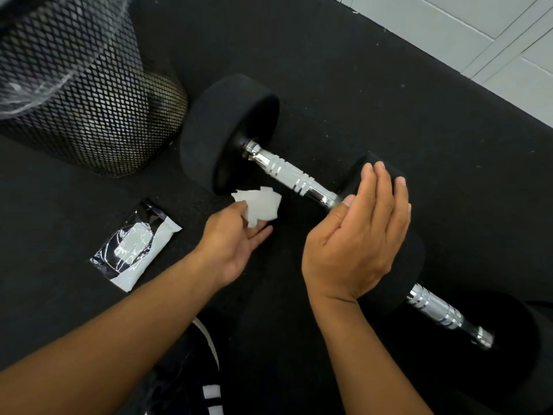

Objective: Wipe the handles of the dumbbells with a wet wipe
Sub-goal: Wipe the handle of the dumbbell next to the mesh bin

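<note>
Two black dumbbells lie end to end on the dark floor mat. The far dumbbell shows its chrome knurled handle. The near dumbbell's chrome handle shows at lower right. My left hand pinches a crumpled white wet wipe just below the far handle, not touching it. My right hand hovers with fingers apart and palm facing left, over the weight heads between the two handles, holding nothing.
A black-and-white wipe packet lies on the mat at left. A black mesh bin with a plastic liner stands at upper left. White floor tiles border the mat at upper right. My shoe shows at the bottom.
</note>
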Available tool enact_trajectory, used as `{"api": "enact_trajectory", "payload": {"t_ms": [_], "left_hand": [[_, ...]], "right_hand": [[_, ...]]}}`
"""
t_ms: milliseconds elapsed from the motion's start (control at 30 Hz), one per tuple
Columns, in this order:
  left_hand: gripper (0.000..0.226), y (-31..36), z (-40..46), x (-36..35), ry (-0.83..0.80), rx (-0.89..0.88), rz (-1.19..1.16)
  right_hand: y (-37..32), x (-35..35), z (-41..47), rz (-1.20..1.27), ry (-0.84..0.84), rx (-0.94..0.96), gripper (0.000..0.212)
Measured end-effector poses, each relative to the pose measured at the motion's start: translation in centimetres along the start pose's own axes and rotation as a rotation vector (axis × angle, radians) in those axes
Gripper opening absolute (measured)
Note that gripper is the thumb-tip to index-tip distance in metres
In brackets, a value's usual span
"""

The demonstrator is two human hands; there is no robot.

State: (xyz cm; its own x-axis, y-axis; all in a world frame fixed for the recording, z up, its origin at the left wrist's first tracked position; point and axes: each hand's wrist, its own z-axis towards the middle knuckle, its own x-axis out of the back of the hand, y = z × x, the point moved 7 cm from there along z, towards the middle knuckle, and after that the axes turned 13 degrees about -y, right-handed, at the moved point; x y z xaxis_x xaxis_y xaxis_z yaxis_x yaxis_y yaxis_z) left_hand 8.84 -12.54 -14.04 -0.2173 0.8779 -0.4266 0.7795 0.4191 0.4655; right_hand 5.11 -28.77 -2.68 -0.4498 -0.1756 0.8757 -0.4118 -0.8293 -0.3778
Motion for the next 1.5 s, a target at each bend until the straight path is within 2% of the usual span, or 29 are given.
{"api": "enact_trajectory", "payload": {"t_ms": [67,167,300,400,500,733,833,967,1167,1367,1433,1500], "left_hand": [[0.038,0.8,0.6,-1.7,-0.075,-0.052,-0.153],[0.04,2.9,0.9,-4.5,-0.182,-0.121,-0.17],[0.045,4.2,1.6,-6.0,-0.231,-0.143,-0.172],[0.031,4.8,2.3,-6.1,-0.278,-0.131,-0.187],[0.028,4.7,2.1,-6.5,-0.315,-0.137,-0.192],[0.049,3.1,-0.5,-5.2,-0.286,-0.126,-0.181],[0.046,4.0,0.4,-5.1,-0.266,-0.078,-0.175],[0.023,5.0,2.4,-7.0,-0.316,-0.065,-0.201],[0.024,3.8,3.0,-7.8,-0.321,-0.105,-0.196],[0.044,-0.8,1.8,-9.4,-0.437,0.079,0.046],[0.055,-1.4,1.2,-9.5,-0.441,0.115,0.049],[0.058,-0.6,1.4,-9.4,-0.417,0.09,-0.045]], "right_hand": [[-0.1,0.0,-0.1,-0.002,0.002,0.002,0.041],[-0.1,0.0,-0.2,-0.006,0.011,0.003,0.042],[-0.1,0.1,-0.2,-0.008,0.009,0.005,0.042],[-0.1,0.1,-0.2,-0.018,0.001,0.004,0.042],[0.0,0.1,-0.1,-0.016,-0.005,0.004,0.042],[-0.1,0.0,-0.2,-0.018,-0.005,0.01,0.042],[-0.1,0.1,-0.2,-0.018,0.008,0.012,0.041],[-0.1,0.1,-0.3,-0.019,0.009,0.014,0.042],[0.0,-0.1,-0.1,-0.009,0.012,0.009,0.042],[-0.1,-0.1,-0.4,-0.018,0.011,0.017,0.044],[-0.1,-0.1,-0.5,-0.021,0.013,0.017,0.044],[-0.1,-0.1,-0.5,-0.018,0.008,0.018,0.044]]}}
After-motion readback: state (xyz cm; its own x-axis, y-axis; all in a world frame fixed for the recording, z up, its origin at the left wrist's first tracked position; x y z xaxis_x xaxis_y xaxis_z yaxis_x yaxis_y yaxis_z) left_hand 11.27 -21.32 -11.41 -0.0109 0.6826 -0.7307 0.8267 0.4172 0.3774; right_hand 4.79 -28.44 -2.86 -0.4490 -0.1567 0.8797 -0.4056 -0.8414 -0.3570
